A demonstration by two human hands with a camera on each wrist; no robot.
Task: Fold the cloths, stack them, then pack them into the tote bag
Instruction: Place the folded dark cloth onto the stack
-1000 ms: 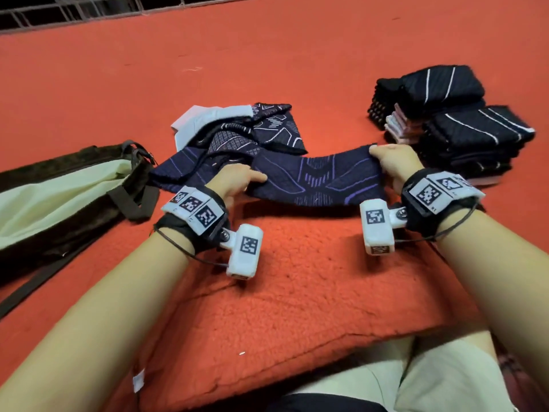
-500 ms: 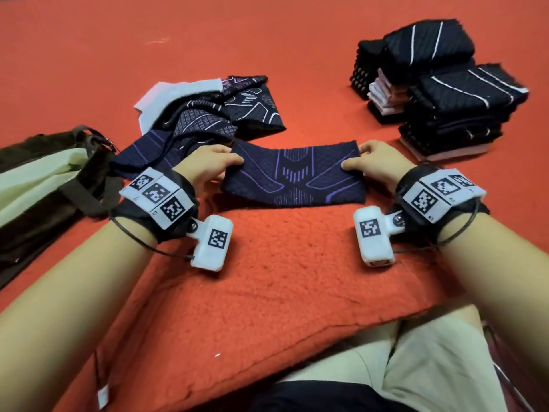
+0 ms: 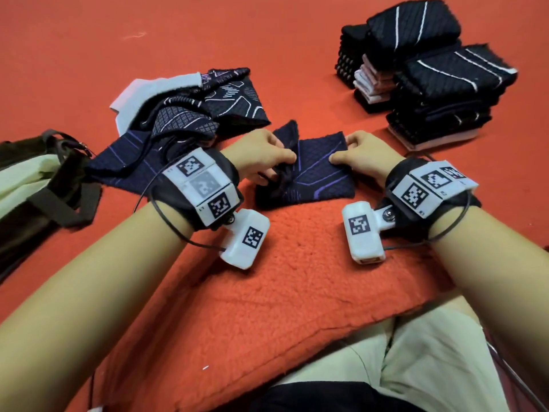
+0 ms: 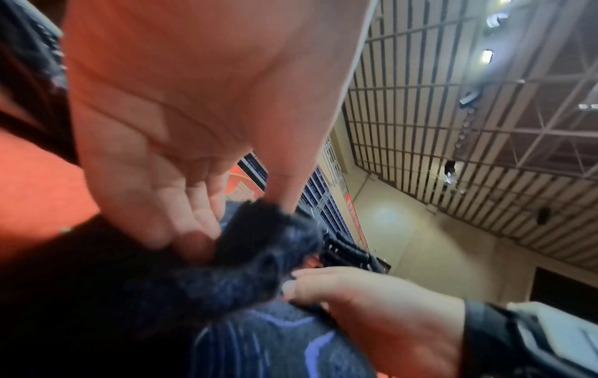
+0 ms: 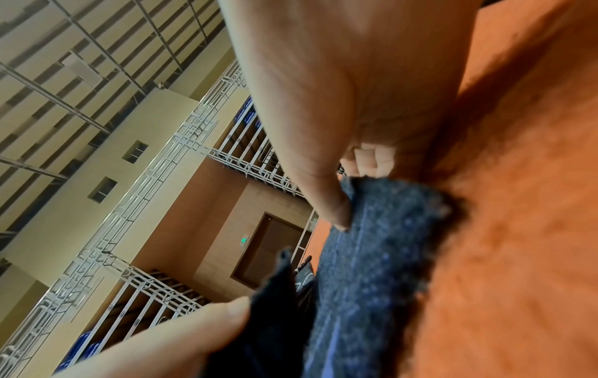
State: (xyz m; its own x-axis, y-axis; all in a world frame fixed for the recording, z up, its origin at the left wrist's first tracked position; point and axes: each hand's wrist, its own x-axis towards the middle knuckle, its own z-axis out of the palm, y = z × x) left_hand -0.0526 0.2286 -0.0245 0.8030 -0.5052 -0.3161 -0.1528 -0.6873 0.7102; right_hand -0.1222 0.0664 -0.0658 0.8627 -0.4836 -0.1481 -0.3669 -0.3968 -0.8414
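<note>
The dark navy knitted cloth with purple line pattern lies at the far edge of the orange fleece cushion, its left end raised and doubled toward the right. The left hand pinches that raised end between thumb and fingers. The right hand grips the right end, thumb on top; its curled fingers are partly hidden. Beyond lie loose patterned cloths and stacked folded black cloths. The brown tote bag is cut off at left.
</note>
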